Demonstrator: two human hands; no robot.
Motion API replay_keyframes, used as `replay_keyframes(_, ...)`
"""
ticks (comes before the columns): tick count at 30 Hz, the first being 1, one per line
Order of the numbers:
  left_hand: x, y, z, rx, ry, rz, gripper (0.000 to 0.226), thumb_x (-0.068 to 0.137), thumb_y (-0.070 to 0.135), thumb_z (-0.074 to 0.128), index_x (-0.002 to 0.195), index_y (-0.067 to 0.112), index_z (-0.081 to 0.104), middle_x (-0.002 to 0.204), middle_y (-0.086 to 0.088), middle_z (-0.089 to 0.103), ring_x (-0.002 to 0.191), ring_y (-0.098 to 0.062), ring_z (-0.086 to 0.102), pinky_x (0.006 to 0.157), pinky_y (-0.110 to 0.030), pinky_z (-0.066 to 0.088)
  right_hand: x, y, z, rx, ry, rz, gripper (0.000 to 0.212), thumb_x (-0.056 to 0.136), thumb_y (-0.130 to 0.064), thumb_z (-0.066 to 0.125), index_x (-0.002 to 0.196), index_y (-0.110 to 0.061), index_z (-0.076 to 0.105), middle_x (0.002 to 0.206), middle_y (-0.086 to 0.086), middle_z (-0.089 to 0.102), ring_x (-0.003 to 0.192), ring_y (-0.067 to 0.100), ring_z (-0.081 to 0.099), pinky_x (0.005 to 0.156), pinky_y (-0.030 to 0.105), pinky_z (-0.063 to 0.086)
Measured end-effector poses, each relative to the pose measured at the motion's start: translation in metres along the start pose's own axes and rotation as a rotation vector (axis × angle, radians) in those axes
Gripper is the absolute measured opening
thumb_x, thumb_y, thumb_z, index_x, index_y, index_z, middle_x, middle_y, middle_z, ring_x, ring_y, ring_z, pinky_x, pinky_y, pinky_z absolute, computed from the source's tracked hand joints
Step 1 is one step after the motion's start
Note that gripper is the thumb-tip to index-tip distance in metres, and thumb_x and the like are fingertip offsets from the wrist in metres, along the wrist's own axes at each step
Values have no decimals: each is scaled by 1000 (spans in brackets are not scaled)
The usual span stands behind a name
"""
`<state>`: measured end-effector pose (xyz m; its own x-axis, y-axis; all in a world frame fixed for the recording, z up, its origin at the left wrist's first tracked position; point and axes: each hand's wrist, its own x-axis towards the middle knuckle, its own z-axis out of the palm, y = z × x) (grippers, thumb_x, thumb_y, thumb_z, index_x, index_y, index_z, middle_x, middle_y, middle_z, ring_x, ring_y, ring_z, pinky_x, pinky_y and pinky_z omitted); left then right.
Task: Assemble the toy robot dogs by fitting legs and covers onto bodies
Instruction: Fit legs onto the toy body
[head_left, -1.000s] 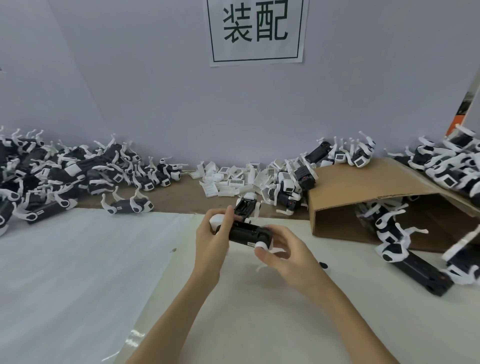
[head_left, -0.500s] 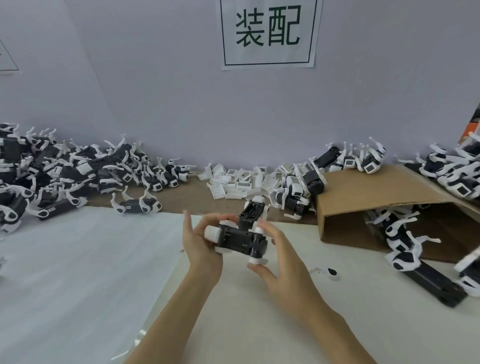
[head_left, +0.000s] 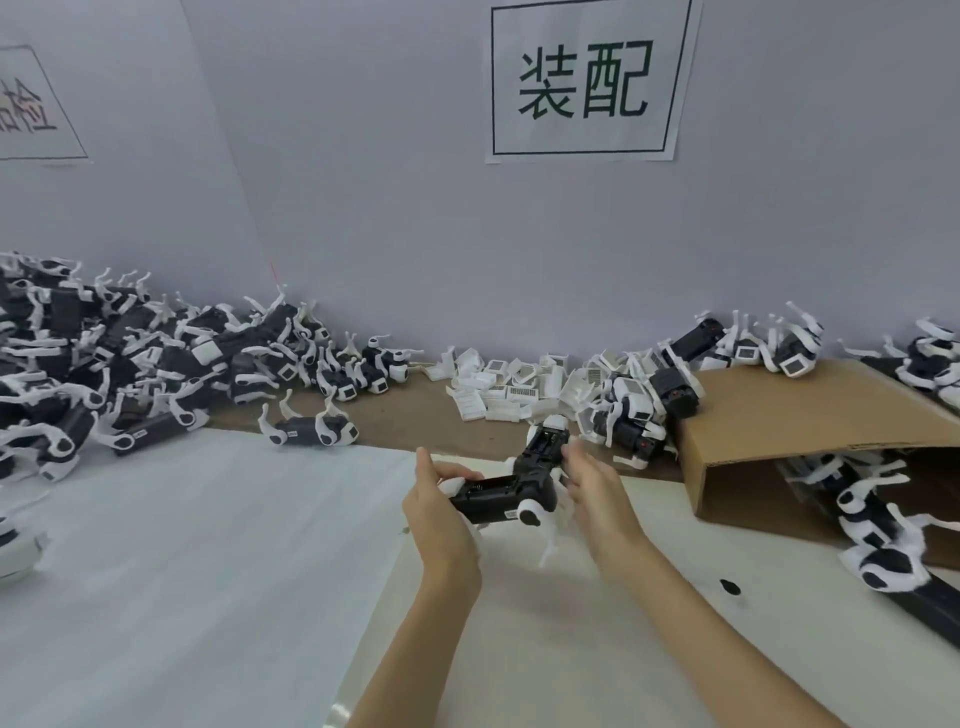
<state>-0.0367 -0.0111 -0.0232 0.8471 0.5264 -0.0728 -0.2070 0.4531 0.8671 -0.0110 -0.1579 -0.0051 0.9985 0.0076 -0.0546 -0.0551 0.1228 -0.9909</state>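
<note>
The left hand (head_left: 441, 514) grips one black toy body (head_left: 496, 500) at its left end, the thumb on top and the fingers curled under it. The body is held above the table (head_left: 519, 649), just in front of the cardboard box (head_left: 769, 441) and to the left of it. White legs (head_left: 550, 540) hang down from the right end of the body, and a round white joint with a black centre (head_left: 530, 514) shows there. The right hand (head_left: 597, 499) is just beside that right end, with the fingers nearly straight and a little spread; it is blurred, and I cannot tell if it touches the body or the legs. A second dark body (head_left: 545, 447) lies on the table just behind the held one, between it and a heap of white covers (head_left: 509, 384). This heap lies left of the box, near the wall. Far to the left of the box there is a big pile of dogs (head_left: 104, 364), and one single dog (head_left: 311, 431) lies on its back near it. More dogs (head_left: 872, 525) lie in the open mouth of the box. A sign (head_left: 584, 78) hangs on the wall above.
</note>
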Motion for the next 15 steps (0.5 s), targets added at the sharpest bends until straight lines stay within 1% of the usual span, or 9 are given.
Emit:
replay_keyframes(2,0,0,0,20,28,23,65,111,46,43,57,18,65,91,-17,70,85,-37,65,71,-42,52,16,-8,11,-15,-108,-69,40,112,-35,40,125,-9,68,125,3,73,113,10,69,90,22,52)
replay_keyframes(3,0,0,1,21,45,30,65,111,45,44,56,18,65,93,-17,70,87,-38,65,75,-44,52,25,-11,14,-61,-118,-117,39,113,-31,40,123,-9,70,118,3,77,108,12,72,87,22,53)
replay_keyframes(6,1,-1,1,30,65,56,65,112,41,45,53,20,64,77,-10,68,81,-34,62,77,-46,50,58,-6,14,-424,12,-303,29,111,-18,44,115,-10,71,95,0,80,90,17,76,86,37,60)
replay_keyframes(8,4,-4,2,35,55,73,63,112,38,45,56,16,63,73,-8,67,79,-33,61,77,-44,49,82,2,7,-737,88,-404,25,107,-12,46,119,-17,68,107,-3,74,97,17,69,91,42,56)
replay_keyframes(10,6,-10,2,40,47,96,60,112,36,45,60,12,63,72,-6,67,77,-27,62,72,-34,52,107,9,0,-1037,41,-468,33,102,-7,48,130,-20,58,133,-1,58,121,20,56,100,40,50)
replay_keyframes(11,7,-13,2,47,46,106,59,112,36,45,62,10,62,71,-4,67,74,-22,63,68,-26,52,119,12,-2,-1182,-8,-474,45,98,-2,49,138,-21,51,145,2,47,135,24,45,105,42,46)
replay_keyframes(13,10,-19,4,71,46,137,59,113,36,44,64,8,62,68,1,68,68,-12,63,62,-17,50,138,13,-2,-1372,-90,-434,83,88,11,48,159,-25,26,168,5,15,155,32,15,116,50,38)
replay_keyframes(14,11,-22,5,89,44,161,60,114,35,43,65,7,62,68,1,68,66,-8,62,62,-15,49,146,11,-1,-1436,-113,-421,98,84,16,48,164,-27,12,172,3,0,159,32,2,119,52,35)
replay_keyframes(15,12,-24,5,108,38,187,60,114,34,43,64,7,62,68,1,68,65,-5,61,62,-13,48,154,9,-1,-1500,-136,-424,105,83,17,49,166,-27,2,173,3,-10,160,31,-4,121,53,33)
